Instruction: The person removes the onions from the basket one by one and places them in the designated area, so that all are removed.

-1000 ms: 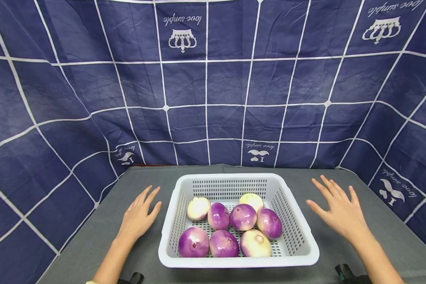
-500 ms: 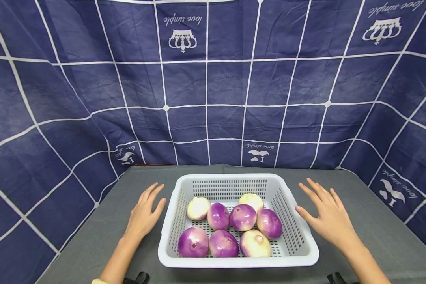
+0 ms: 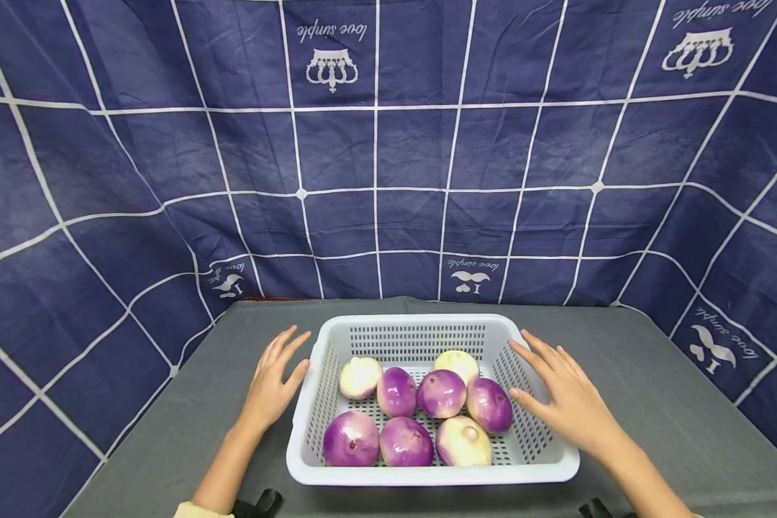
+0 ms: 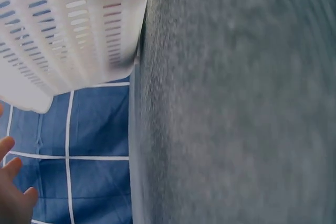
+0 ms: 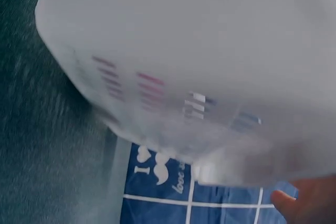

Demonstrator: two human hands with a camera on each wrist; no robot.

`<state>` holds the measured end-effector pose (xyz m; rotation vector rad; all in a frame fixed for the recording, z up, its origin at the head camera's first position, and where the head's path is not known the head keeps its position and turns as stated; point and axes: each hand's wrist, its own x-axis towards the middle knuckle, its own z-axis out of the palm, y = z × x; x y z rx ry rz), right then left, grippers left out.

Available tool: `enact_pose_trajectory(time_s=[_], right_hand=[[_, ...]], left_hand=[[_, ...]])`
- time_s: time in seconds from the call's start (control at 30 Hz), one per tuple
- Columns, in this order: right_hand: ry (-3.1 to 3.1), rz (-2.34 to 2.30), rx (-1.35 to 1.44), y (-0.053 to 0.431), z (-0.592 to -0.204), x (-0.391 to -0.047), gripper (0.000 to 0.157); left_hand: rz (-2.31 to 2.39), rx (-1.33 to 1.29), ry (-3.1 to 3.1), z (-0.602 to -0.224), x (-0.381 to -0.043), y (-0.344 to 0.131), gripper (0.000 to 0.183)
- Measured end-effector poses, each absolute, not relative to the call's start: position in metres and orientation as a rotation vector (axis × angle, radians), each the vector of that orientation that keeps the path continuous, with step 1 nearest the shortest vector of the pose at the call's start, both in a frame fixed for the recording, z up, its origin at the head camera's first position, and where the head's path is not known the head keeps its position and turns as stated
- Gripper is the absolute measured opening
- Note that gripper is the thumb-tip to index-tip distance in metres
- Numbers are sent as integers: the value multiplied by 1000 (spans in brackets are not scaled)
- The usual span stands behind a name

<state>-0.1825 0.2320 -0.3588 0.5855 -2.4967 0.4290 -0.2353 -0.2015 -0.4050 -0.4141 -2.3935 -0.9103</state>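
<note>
A white plastic basket (image 3: pixel 430 475) with slotted walls stands on the table in the head view. Inside lie several glossy purple-and-white onions (image 3: pixel 352 439), some showing pale ends upward. My left hand (image 3: pixel 271 385) is beside the basket's left wall, fingers extended and thumb spread, seemingly just off the rim. Over the right rim hovers my right hand (image 3: pixel 566 404), its fingers extended and spread; whether it touches the rim cannot be told. Basket walls fill much of the left wrist view (image 4: pixel 63 30) and right wrist view (image 5: pixel 178 40), where only parts of the hands show.
A grey cloth (image 3: pixel 223 345) covers the table. Blue curtains (image 3: pixel 414 151) with white grid lines hang behind it and at both sides. Dark wrist straps (image 3: pixel 259 503) show at the lower edge of the head view.
Both hands have moved inward toward the basket, the right hand farther, from beside it to over its right rim. The basket and onions have stayed in place.
</note>
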Motion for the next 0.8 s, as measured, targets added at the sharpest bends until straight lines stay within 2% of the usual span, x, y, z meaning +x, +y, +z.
enact_pose_trajectory(time_s=[0.8], right_hand=[[-2772, 676, 874, 191, -361, -173, 59]], left_hand=[[-1413, -640, -2348, -411, -239, -193, 42]])
